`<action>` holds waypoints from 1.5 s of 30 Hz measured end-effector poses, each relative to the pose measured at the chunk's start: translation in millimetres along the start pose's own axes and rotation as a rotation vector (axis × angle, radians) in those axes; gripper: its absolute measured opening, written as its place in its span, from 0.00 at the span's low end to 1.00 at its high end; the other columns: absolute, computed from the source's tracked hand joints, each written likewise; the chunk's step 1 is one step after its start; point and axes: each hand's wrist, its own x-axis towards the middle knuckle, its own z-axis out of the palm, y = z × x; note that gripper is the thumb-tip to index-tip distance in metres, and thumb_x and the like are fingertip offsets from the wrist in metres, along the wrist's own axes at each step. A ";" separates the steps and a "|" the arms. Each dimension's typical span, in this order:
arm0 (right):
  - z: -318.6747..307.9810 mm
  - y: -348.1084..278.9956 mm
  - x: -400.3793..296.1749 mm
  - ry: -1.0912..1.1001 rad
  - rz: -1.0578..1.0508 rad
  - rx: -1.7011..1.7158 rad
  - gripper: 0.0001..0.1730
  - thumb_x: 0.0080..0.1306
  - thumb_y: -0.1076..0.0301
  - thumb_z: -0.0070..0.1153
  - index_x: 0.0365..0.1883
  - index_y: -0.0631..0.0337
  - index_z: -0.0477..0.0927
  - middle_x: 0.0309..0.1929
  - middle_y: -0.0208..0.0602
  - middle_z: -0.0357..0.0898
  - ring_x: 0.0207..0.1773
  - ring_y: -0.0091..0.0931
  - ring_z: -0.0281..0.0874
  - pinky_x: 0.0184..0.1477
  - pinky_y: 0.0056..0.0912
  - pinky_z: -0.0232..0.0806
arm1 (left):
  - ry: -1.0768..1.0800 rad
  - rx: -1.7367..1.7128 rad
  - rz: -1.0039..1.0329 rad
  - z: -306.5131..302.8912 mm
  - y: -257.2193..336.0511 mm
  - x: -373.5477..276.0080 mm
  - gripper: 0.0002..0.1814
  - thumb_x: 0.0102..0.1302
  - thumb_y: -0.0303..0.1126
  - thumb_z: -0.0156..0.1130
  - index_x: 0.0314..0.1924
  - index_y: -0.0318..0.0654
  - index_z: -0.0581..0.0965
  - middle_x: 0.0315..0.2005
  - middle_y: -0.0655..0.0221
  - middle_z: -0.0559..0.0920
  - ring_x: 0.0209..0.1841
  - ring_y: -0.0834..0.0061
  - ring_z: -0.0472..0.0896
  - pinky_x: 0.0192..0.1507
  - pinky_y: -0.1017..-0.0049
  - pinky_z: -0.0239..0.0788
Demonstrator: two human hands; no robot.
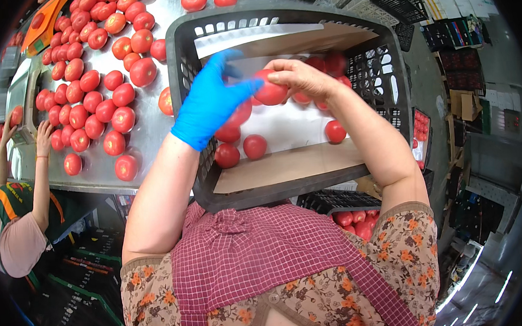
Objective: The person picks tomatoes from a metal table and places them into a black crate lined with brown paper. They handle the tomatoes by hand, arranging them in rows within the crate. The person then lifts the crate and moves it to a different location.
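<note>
My left hand (215, 95), in a blue glove, is over the left part of a black plastic crate (290, 192), its fingers spread and a fingertip beside a tomato (268, 88). Bare, my right hand (298, 78) holds that tomato between thumb and fingers above the crate. Sheets of brown and white card line the crate. Inside it lie loose tomatoes, among them one (255, 146) near the front left and another (335, 131) at the right. Some under my hands are partly hidden. A blurred red tomato (241, 114) shows below my gloved palm; whether the glove touches it I cannot tell.
Many tomatoes (78, 116) lie on a metal table (150, 143) left of the crate. At far left a co-worker's hands (43, 137) are near a scale-like device. Another crate of tomatoes (360, 224) is below on the right. Stacked black crates (83, 284) stand below the table.
</note>
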 end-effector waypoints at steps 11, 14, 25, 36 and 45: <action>87.7 89.3 1.3 -0.446 -0.403 -1.340 0.27 0.53 0.68 0.63 0.54 0.47 0.78 0.50 0.41 0.73 0.54 0.40 0.76 0.54 0.44 0.71 | 0.079 -0.334 -0.008 -7.0 -5.3 7.5 0.16 0.70 0.34 0.62 0.53 0.35 0.78 0.43 0.65 0.83 0.49 0.76 0.80 0.53 0.76 0.71; 86.1 94.6 10.7 -0.434 -0.393 -1.255 0.28 0.53 0.69 0.62 0.56 0.46 0.79 0.49 0.42 0.75 0.53 0.41 0.76 0.53 0.44 0.71 | 0.092 -0.336 -0.013 -6.2 -6.5 8.6 0.16 0.70 0.35 0.61 0.54 0.35 0.78 0.42 0.66 0.83 0.48 0.76 0.80 0.53 0.77 0.71; 11.3 2.8 8.4 -0.221 0.092 0.499 0.36 0.69 0.36 0.39 0.52 0.63 0.76 0.36 0.41 0.80 0.24 0.28 0.71 0.38 0.39 0.72 | 0.113 -0.274 -0.021 -6.9 -12.1 11.4 0.17 0.72 0.36 0.57 0.56 0.33 0.77 0.44 0.65 0.81 0.49 0.76 0.78 0.53 0.76 0.71; 21.8 -11.1 7.1 -0.254 0.012 0.697 0.39 0.73 0.34 0.33 0.46 0.64 0.78 0.31 0.42 0.79 0.12 0.26 0.60 0.30 0.41 0.74 | -0.198 -0.386 -0.175 -7.9 1.8 1.9 0.19 0.70 0.35 0.62 0.58 0.37 0.75 0.49 0.67 0.79 0.52 0.77 0.76 0.57 0.76 0.67; 41.7 -28.3 14.9 0.124 0.049 0.424 0.33 0.74 0.37 0.39 0.33 0.61 0.78 0.19 0.38 0.74 0.14 0.24 0.65 0.25 0.28 0.70 | -0.218 -0.135 -0.133 -7.7 12.3 -0.1 0.25 0.64 0.41 0.69 0.57 0.37 0.75 0.46 0.69 0.81 0.48 0.78 0.77 0.52 0.75 0.70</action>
